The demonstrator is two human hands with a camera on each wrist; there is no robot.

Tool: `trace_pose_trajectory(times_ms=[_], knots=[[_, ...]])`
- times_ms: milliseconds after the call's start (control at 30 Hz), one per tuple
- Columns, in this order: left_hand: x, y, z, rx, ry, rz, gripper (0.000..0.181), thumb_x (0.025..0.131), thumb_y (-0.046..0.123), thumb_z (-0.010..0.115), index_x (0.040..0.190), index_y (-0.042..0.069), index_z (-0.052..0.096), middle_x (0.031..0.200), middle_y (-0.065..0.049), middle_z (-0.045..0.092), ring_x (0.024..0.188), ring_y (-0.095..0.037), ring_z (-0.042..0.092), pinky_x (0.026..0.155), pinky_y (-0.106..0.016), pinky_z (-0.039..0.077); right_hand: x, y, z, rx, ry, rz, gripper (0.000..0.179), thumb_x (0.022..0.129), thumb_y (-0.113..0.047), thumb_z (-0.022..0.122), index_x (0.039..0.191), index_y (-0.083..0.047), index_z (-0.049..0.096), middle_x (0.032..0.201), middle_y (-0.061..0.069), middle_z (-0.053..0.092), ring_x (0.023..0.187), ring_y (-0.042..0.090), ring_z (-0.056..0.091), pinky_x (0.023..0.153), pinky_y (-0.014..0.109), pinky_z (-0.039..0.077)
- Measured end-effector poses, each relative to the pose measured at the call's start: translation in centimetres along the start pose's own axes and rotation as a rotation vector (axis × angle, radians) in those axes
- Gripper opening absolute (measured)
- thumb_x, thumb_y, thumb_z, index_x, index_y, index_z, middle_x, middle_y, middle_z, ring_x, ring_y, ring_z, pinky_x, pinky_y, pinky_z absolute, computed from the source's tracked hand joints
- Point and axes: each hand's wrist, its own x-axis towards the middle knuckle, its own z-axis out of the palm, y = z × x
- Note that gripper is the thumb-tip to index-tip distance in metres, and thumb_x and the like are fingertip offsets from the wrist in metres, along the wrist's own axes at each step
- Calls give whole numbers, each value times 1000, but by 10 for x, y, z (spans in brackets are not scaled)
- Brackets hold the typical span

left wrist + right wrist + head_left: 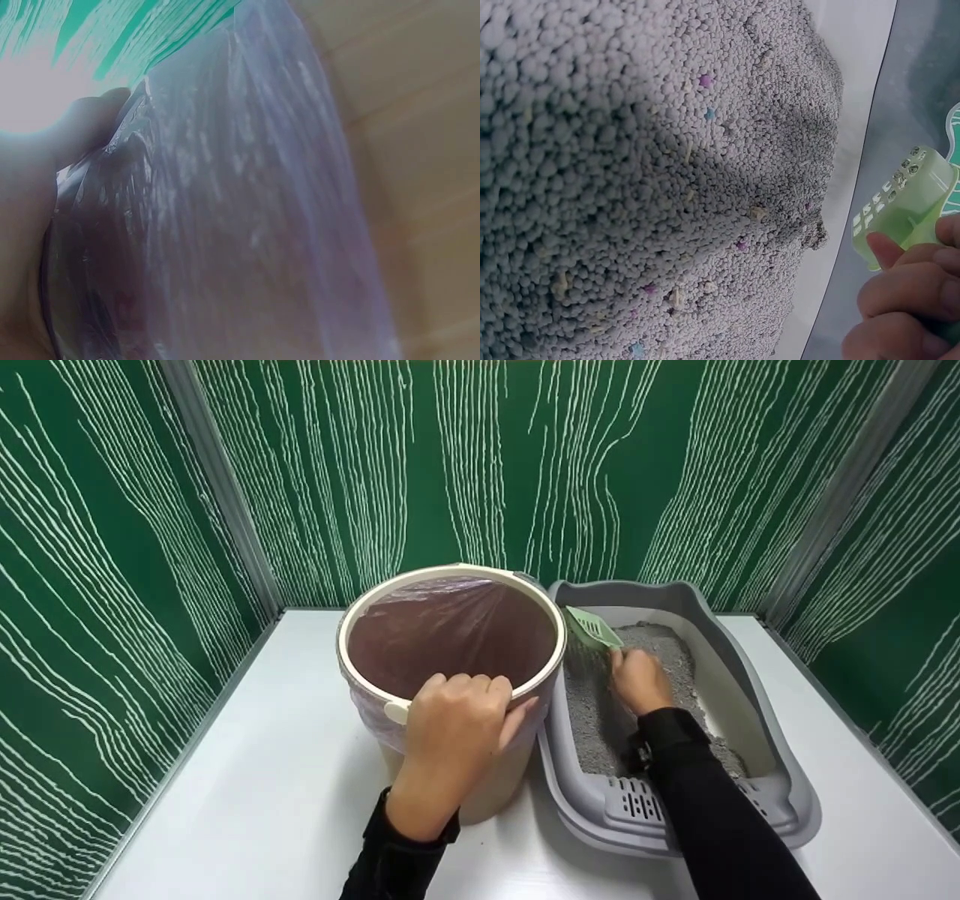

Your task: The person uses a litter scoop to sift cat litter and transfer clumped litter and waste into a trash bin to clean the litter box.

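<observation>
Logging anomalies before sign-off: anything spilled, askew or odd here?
Nothing looks damaged or tipped. Minor: a tiny dark speck on the white tabletop, in front of the round beige bin, too small to identify but outside the grey plastic litter tray. Also, grey bits sit in some holes of the pale-green plastic scoop.

Scoop [595, 628]: handle mostly concealed by right hand [643, 681]; grains [586, 658] below it blurred. Left hand [459, 720] covers part of the near rim of the bin [343, 641]; fingertips hidden in head view. Right sleeve [720, 810] masks some near vents of the tray [589, 791], cut off at near edge. Left wrist view: liner [225, 187] detail smeared.
</observation>
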Motion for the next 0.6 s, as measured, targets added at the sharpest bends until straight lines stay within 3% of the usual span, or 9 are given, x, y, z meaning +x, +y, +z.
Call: trace_pose_trajectory(times_ms=[100,333,600], knots=[[0,0,0,5,2,3,47,91,46,82,67,16,55,57,3,56,50,-19,57,51,-32,38,1,0,-1,-18,-2,10,47,114,-31,43,100,6,70,104,33,71,102,53,69,89,64,50],[1,1,-1,6,-17,0,46,92,46,81,68,16,56,58,3,57,51,-19,57,51,-32,39,1,0,-1,-43,19,1,44,112,-26,48,124,13,65,121,39,67,115,57,65,97,65,49],[0,1,-2,-15,-21,-12,46,93,45,81,68,16,56,58,3,57,51,-19,57,51,-33,38,0,-1,-2,-10,39,-12,42,109,-21,57,136,11,61,131,38,64,120,56,63,102,65,49]])
